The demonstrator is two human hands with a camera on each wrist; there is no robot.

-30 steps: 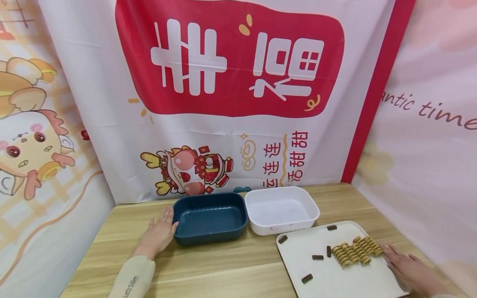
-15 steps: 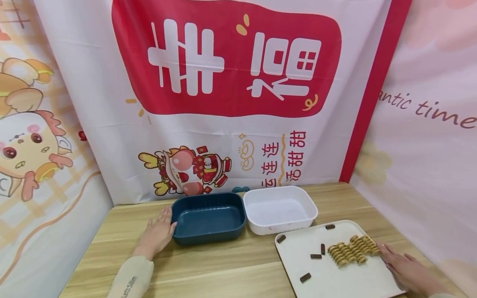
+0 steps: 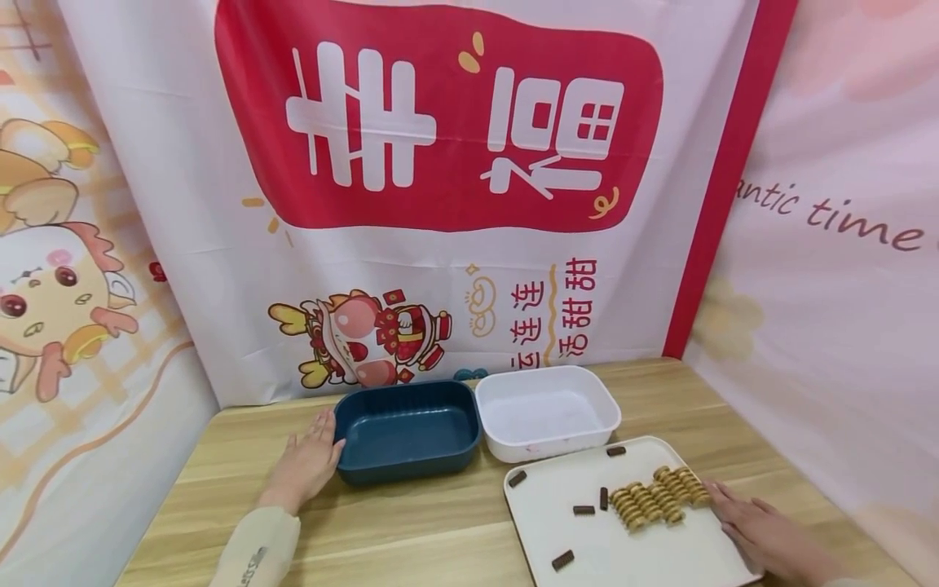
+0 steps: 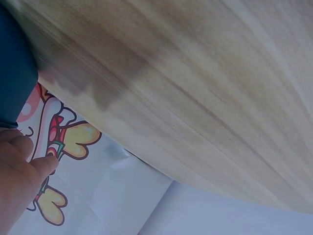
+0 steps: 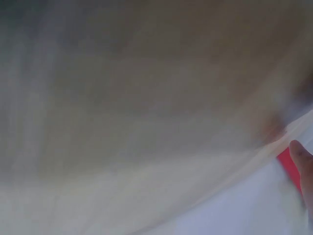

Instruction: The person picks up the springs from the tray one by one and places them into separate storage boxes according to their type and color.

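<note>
My left hand (image 3: 302,466) lies along the left side of a dark blue plastic basin (image 3: 407,469), its fingers extended against the wall. A corner of that basin and the fingers show at the left edge of the left wrist view. On the right, my right hand (image 3: 763,526) touches the right edge of a white tray (image 3: 543,514) with straight fingers. Golden-brown ridged spiral snacks (image 3: 656,499) lie in a row on the tray, close to those fingertips. Several small dark brown ridged pieces (image 3: 562,560) are scattered over it. The right wrist view is blurred.
A white plastic basin (image 3: 550,447) stands right beside the blue one, just behind the tray. All rest on a wood-grain table (image 3: 411,530). A printed cloth (image 3: 455,244) hangs behind the table, with more printed cloth at both sides.
The white tray has slid left with its snacks, my right hand moving along at its edge. My left hand stays against the blue basin. The head view has shifted slightly.
</note>
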